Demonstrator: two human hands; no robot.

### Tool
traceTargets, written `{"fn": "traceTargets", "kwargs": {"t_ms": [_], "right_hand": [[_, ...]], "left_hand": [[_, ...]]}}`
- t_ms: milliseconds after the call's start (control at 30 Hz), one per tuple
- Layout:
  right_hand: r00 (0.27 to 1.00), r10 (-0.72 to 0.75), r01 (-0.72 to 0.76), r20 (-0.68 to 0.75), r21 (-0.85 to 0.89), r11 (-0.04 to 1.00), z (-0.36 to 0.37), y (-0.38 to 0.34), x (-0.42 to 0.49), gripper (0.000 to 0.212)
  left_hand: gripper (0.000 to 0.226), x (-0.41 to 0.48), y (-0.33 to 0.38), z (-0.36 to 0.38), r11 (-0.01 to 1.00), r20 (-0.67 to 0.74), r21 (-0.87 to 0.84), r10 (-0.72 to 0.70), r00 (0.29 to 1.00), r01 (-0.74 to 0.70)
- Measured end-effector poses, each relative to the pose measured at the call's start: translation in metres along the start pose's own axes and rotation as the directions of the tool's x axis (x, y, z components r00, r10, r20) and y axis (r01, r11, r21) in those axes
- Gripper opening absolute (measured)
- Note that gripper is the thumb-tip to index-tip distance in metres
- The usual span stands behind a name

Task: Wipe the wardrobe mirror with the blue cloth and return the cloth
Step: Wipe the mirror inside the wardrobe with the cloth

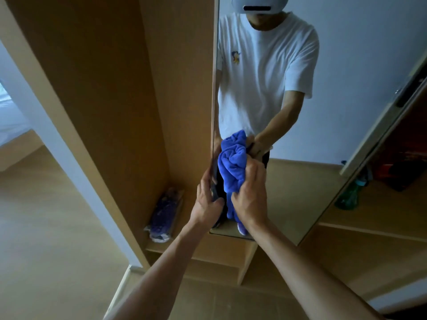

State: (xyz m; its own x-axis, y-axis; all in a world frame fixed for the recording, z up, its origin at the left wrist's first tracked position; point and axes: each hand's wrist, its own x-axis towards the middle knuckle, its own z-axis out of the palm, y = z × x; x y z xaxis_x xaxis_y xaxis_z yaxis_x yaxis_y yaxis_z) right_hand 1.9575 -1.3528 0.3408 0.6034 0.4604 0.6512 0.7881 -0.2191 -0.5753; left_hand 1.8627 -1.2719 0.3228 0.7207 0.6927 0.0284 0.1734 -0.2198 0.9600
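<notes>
My left hand [209,204] clasps the left edge of the wardrobe mirror [300,181], I judge to steady it, while my right hand [250,197] holds the bunched blue cloth [233,167] in a tight fist, pressed low on the glass for wiping

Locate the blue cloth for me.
Centre of the head view: blue cloth bunched in the right hand against the lower mirror, beside the left hand.
</notes>
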Motion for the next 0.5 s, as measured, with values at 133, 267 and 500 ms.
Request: {"fn": "traceTargets", "kwargs": {"t_ms": [133,267,500], "right_hand": [[1.0,-0.019,0.018,-0.019,-0.021,1.0,0.03,-0.018,0.0,0.05],[0.999,-0.034,0.033,-0.023,-0.026,0.999,0.045,-0.024,0.001,0.051],[0.985,-0.132,0.153,0.113,-0.202,0.967,0.022,-0.012,0.006,0.059]], "left_hand": [[0.066,0.0,0.002,-0.011,0.999,0.005,-0.047,-0.005,1.0,0.005],[0.049,0.002,0.001,-0.02,0.999,0.039,-0.047,-0.012,0.999,0.014],[0.068,0.008,-0.011,-0.025,0.999,0.065,-0.046,-0.014,0.998,0.017]]}}
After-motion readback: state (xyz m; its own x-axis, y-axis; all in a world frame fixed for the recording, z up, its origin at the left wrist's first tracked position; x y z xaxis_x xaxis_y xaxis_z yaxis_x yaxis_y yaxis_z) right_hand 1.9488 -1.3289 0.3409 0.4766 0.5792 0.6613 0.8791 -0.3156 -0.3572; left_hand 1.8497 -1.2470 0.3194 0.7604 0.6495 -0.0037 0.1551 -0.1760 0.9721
